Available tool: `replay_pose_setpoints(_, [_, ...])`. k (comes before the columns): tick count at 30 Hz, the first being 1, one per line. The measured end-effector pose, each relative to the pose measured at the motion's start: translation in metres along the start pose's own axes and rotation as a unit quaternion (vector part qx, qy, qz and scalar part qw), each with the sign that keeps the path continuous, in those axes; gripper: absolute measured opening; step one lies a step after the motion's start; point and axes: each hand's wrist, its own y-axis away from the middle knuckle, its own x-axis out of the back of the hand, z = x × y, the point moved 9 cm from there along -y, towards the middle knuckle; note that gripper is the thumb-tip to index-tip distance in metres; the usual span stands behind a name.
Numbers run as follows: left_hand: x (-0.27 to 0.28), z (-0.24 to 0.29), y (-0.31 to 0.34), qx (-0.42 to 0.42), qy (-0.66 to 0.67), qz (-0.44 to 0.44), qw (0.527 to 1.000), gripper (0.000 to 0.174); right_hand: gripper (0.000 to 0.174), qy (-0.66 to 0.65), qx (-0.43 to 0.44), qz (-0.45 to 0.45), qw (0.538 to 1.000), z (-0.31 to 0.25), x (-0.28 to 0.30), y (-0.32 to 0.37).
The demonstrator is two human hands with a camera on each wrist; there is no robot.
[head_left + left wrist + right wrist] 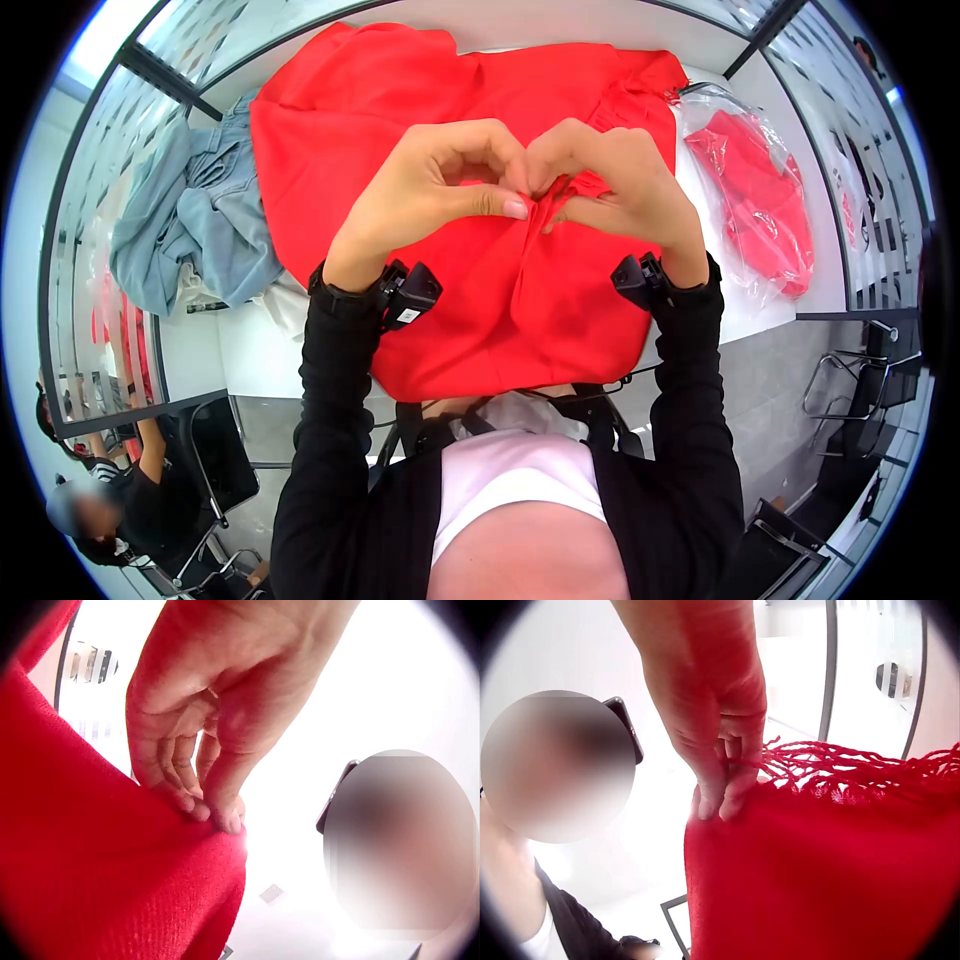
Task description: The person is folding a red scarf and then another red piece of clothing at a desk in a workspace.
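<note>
A large red fringed scarf (pixel 370 100) spreads over the table and drapes down its front edge toward the person. Above its middle, both hands meet almost fingertip to fingertip. The left hand (pixel 430 180) pinches the fabric between thumb and fingers, pulling up a fold, as the left wrist view also shows. Beside it, the right hand (pixel 625 185) pinches the scarf by its edge. Twisted red fringe (pixel 817 761) runs off from those fingers in the right wrist view. The cloth hangs in creases below the two grips.
Crumpled light-blue jeans (pixel 220 210) lie at the left of the white table (pixel 260 350). A clear plastic bag (pixel 760 190) with red cloth inside lies at the right. Low partitions enclose the table. Another person (pixel 120 500) is at the lower left, near black chairs (pixel 215 450).
</note>
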Motion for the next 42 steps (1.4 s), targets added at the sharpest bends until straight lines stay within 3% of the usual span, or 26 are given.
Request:
replay_pose_setpoints(4, [0.001, -0.004, 0.001, 0.043, -0.004, 0.006, 0.999, 0.014, 0.033, 0.074, 0.064, 0.002, 0.995, -0.014, -0.004, 0.001])
replay_pose_setpoints(7, [-0.002, -0.007, 0.002, 0.062, 0.012, -0.013, 0.998, 0.015, 0.03, 0.057, 0.128, 0.018, 0.99, -0.021, -0.008, 0.001])
replay_pose_setpoints(10, [0.0, -0.011, 0.003, 0.089, 0.015, -0.003, 0.996, 0.016, 0.023, 0.071, 0.153, 0.04, 0.985, -0.025, -0.009, 0.001])
replay_pose_setpoints(13, [0.001, -0.017, 0.002, 0.097, -0.01, 0.005, 0.995, 0.019, 0.02, 0.09, 0.117, -0.009, 0.989, -0.018, -0.014, 0.004])
replay_pose_setpoints(16, [0.011, -0.02, 0.0, 0.072, -0.056, 0.032, 0.995, 0.02, 0.014, 0.072, 0.177, 0.065, 0.979, -0.02, -0.006, 0.003])
replay_pose_setpoints(18, [0.02, -0.021, 0.001, 0.044, -0.152, 0.092, 0.983, 0.025, 0.016, 0.09, 0.16, 0.091, 0.979, -0.017, 0.003, -0.003])
replay_pose_setpoints(20, [0.024, -0.013, 0.001, 0.01, -0.249, 0.176, 0.952, 0.029, 0.018, 0.092, 0.136, 0.115, 0.98, -0.004, 0.011, -0.003])
replay_pose_setpoints(24, [0.027, 0.006, 0.006, -0.078, -0.407, 0.26, 0.872, 0.035, 0.017, -0.029, 0.102, 0.137, 0.985, 0.017, 0.015, -0.006])
replay_pose_setpoints(31, [0.026, 0.033, 0.016, -0.16, -0.31, 0.252, 0.903, 0.029, 0.012, -0.016, 0.074, 0.148, 0.986, 0.023, 0.02, -0.005])
replay_pose_setpoints(34, [-0.02, 0.067, 0.036, -0.248, -0.473, 0.157, 0.831, 0.025, 0.017, 0.01, 0.056, 0.184, 0.981, 0.014, 0.03, -0.004])
replay_pose_setpoints(36, [-0.081, 0.035, 0.044, -0.212, -0.443, -0.065, 0.869, 0.019, 0.023, 0.047, 0.047, 0.203, 0.977, 0.005, 0.037, -0.005])
replay_pose_setpoints(37, [-0.105, 0.007, 0.057, -0.138, -0.441, -0.177, 0.869, 0.021, 0.026, 0.053, 0.024, 0.195, 0.979, 0.006, 0.039, -0.004])
replay_pose_setpoints(38, [-0.127, -0.016, 0.074, -0.114, -0.486, -0.264, 0.825, 0.03, 0.025, 0.046, 0.018, 0.195, 0.98, 0.007, 0.04, -0.002])
replay_pose_setpoints(39, [-0.131, -0.045, 0.088, -0.03, -0.467, -0.271, 0.841, 0.038, 0.025, 0.039, 0.011, 0.194, 0.98, 0.006, 0.04, -0.001])
replay_pose_setpoints(40, [-0.134, -0.066, 0.102, -0.035, -0.548, -0.273, 0.79, 0.043, 0.024, 0.033, 0.004, 0.193, 0.981, 0.005, 0.039, -0.001])
replay_pose_setpoints(42, [-0.13, -0.077, 0.111, -0.097, -0.657, -0.198, 0.721, 0.033, 0.016, 0.092, 0.063, 0.216, 0.97, -0.009, 0.041, 0.0])
